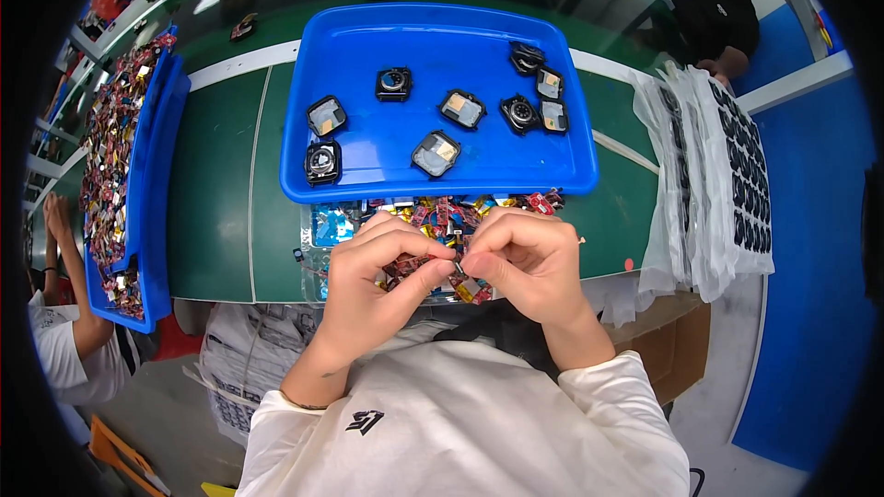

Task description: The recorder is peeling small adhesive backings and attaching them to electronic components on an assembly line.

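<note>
My left hand (382, 271) and my right hand (529, 267) meet in front of my chest, thumbs and forefingers pinched close together. Between the fingertips sits a tiny dark part (459, 268) with a pale edge; its kind is too small to tell. Under and beyond the hands lies a heap of small red, yellow and silver electronic parts (428, 213). To its left a flat patch of blue pieces (333, 224) shows, partly covered by my left hand. Just past the heap stands a blue tray (368, 37) holding several watch cases, among them a black one (394, 83) and an open one (436, 154).
A long blue bin (157, 184) full of similar parts stands on the left of the green table (216, 184). On the right are plastic-wrapped sheets of black pieces (741, 166). Another person (718, 28) is at the far right, and another's arm (78, 285) at the left.
</note>
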### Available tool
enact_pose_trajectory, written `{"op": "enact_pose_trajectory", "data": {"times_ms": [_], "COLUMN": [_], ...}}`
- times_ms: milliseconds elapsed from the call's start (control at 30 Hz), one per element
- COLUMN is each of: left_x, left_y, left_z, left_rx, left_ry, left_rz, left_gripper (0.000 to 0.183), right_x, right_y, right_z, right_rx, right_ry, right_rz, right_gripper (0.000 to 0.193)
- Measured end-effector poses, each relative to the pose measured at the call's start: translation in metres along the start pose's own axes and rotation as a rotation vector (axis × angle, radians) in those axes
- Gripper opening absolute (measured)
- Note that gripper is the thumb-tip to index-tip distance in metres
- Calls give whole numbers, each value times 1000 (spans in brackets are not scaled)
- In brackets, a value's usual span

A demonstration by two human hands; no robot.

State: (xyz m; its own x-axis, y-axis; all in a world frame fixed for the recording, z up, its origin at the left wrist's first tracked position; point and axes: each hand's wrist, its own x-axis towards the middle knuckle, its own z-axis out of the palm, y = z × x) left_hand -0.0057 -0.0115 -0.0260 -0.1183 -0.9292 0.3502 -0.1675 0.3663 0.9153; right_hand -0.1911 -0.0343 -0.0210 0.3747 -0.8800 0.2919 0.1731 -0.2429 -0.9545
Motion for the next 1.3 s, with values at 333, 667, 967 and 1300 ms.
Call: {"op": "enact_pose_trajectory", "data": {"times_ms": [333,667,967,1300], "left_x": [-7,-9,8,9], "left_y": [-4,-11,-6,-4], "left_z": [-2,0,-13,-11], "left_rx": [-308,-281,6,82], "left_ry": [44,30,94,89], "left_rz": [-94,-56,43,57], "left_gripper": [8,6,6,6], "right_x": [25,82,86,78], "right_y": [-15,-1,13,-2], "right_z": [-11,-24,-31,-36], "right_rx": [-705,-1223,-1019,-1368], "right_ry": [-66,-261,-129,-113], "right_rz": [-185,-238,-172,92], "right_gripper": [11,26,25,26]}}
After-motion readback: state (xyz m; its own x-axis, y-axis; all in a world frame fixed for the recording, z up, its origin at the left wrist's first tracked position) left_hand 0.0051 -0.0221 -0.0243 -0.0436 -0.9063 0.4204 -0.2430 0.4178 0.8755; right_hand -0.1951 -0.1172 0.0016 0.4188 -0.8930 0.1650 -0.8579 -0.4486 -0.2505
